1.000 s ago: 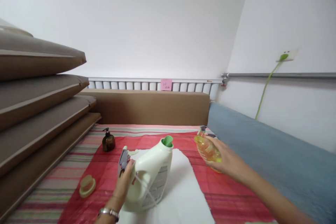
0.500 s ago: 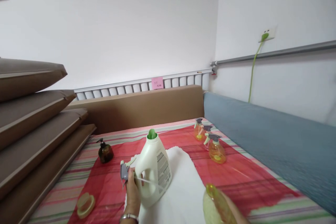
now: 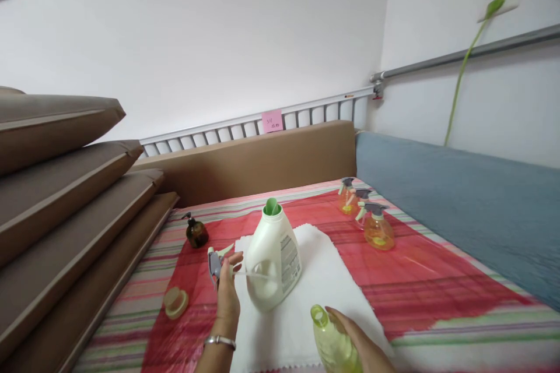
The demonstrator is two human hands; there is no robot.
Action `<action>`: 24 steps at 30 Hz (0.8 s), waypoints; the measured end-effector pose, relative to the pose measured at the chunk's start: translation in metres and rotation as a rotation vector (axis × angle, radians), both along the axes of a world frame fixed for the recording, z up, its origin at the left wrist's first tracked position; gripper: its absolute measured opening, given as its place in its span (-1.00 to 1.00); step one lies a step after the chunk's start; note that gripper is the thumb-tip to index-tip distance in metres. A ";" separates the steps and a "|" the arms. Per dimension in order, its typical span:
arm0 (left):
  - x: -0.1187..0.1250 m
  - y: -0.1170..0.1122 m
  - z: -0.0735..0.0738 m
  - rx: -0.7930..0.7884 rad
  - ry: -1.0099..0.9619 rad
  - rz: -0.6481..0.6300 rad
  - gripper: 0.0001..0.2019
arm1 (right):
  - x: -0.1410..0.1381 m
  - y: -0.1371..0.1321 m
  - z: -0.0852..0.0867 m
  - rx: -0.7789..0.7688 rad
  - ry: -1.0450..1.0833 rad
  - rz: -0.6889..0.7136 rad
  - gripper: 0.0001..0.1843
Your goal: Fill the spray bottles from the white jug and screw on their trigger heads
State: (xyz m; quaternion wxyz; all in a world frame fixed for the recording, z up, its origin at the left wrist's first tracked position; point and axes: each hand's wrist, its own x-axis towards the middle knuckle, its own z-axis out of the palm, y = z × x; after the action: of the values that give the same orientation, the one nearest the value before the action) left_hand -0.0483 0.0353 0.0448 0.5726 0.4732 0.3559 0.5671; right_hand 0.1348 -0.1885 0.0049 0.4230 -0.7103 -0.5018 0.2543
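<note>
My left hand (image 3: 228, 285) grips a grey spray trigger head (image 3: 214, 264), whose thin clear tube points right across the front of a big white detergent jug (image 3: 266, 256). That jug stands upright on a white cloth (image 3: 319, 268), its green spout showing at the uncapped mouth. Low in the view, my right hand (image 3: 354, 335) is wrapped round a yellow-green translucent bottle (image 3: 331, 341) with an open neck, tilted a little to the left. Its lower end is cut off by the frame. Left of the jug lies a pale round cap (image 3: 175, 303).
Several amber spray bottles (image 3: 378, 230) with trigger heads stand at the right rear. A dark brown pump bottle (image 3: 196, 233) is at the left rear. Stacked brown cushions (image 3: 65, 204) rise at left; a brown bolster (image 3: 262, 157) and a blue padded edge (image 3: 437, 186) border the striped surface.
The view has shifted. My right hand has brought the yellow-green bottle leftward onto the area over the cloth, and its open neck now shows. My left hand still holds the trigger head, fingers more extended.
</note>
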 end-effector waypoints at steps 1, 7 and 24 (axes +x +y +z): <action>-0.004 -0.002 0.003 -0.002 -0.006 0.010 -0.54 | -0.004 0.001 0.001 -0.002 -0.016 -0.001 -0.15; -0.024 -0.029 0.039 0.115 -0.100 0.003 -0.64 | -0.026 0.006 0.018 -0.051 -0.058 0.036 -0.12; -0.032 -0.073 0.075 0.391 0.100 -0.157 -0.67 | -0.043 0.016 0.042 -0.039 -0.168 0.173 -0.17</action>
State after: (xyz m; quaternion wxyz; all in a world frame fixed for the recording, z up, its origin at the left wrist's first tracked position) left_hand -0.0801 -0.0374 0.1196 0.4940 0.6290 0.2290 0.5548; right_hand 0.0915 -0.1724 0.0467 0.3421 -0.6911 -0.5899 0.2393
